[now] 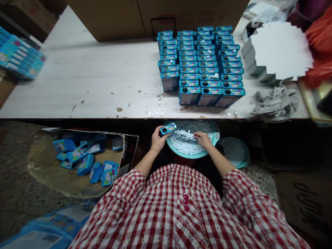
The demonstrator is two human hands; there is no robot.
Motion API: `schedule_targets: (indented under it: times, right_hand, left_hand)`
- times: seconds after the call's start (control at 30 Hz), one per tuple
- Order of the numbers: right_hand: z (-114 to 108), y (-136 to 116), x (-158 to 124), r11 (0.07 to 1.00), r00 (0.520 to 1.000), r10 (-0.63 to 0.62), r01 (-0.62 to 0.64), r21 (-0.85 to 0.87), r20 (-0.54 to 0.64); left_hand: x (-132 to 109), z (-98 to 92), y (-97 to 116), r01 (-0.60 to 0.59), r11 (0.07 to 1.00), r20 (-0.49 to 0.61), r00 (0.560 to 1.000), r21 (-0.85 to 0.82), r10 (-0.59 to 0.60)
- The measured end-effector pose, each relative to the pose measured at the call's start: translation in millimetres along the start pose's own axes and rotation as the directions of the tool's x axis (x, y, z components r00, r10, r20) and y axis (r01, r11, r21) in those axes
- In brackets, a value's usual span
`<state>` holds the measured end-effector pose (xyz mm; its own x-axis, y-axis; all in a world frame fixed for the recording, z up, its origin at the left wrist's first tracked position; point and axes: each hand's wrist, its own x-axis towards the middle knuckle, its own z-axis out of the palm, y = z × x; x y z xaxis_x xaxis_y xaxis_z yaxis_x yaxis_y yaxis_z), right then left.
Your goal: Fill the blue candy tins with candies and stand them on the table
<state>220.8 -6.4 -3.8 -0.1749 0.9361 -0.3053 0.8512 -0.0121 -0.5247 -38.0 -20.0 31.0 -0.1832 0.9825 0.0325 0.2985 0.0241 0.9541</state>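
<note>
My left hand (pixel 157 140) grips a small blue candy box (pixel 167 129), tilted, with a dark round opening in its top and a white candy at its far end. It is over the left rim of a turquoise basin (pixel 191 156) full of small white candies (pixel 190 148). Over the basin, my right hand (pixel 203 139) is closed in a pinch on what looks like a small scoop (pixel 184 135) heaped with white candies. The scoop's mouth points toward the box. The fingers partly hide its handle.
Rows of upright blue boxes (pixel 188 90) stand on the white table (pixel 109 79), before a large carton (pixel 116 20). A stack of white card (pixel 282 52) and a grey rag (pixel 276 103) lie right. An open carton (pixel 46 169) holds blue boxes; a second basin (pixel 246 159) sits right.
</note>
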Motion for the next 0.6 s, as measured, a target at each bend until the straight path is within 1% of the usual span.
schedule_targets:
  times: [0.1, 0.13, 0.2, 0.27, 0.37, 0.43, 0.5, 0.6]
  right_hand:
    - [-27, -2, -10, 0.985, 0.994, -0.076, 0.087, 0.149, -0.076]
    - [-38, -5, -14, 0.979, 0.99, -0.102, 0.117, 0.168, -0.094]
    - [-60, -16, -21, 0.98, 0.985, -0.139, 0.152, 0.128, -0.103]
    - [-81, -32, -26, 0.988, 0.985, -0.153, 0.155, 0.024, -0.079]
    - [-103, -64, -31, 0.969, 0.991, -0.131, 0.131, -0.21, 0.014]
    - [-113, -87, -35, 0.916, 0.991, -0.101, 0.125, -0.382, 0.083]
    - [-119, -108, -38, 0.844, 0.988, -0.075, 0.135, -0.519, 0.136]
    - [-124, -132, -43, 0.768, 0.982, -0.059, 0.158, -0.621, 0.178]
  left_hand:
    - [1, 3.6, 3, -0.007, 1.0, 0.004, 1.0, 0.02, 0.007]
    - [1, 6.1, 4, -0.011, 0.999, 0.014, 1.0, 0.035, 0.01]
    - [1, 13.2, 8, -0.024, 0.997, 0.053, 0.998, 0.072, 0.02]
    - [0, 22.2, 12, -0.054, 0.993, 0.105, 0.994, 0.105, 0.043]
    - [-1, 35.6, 16, -0.119, 0.984, 0.179, 0.979, 0.132, 0.095]
    - [-2, 42.1, 17, -0.158, 0.977, 0.209, 0.97, 0.14, 0.127]
    - [-3, 45.9, 18, -0.183, 0.97, 0.224, 0.964, 0.157, 0.146]
    - [-4, 47.7, 17, -0.205, 0.961, 0.233, 0.959, 0.185, 0.16]
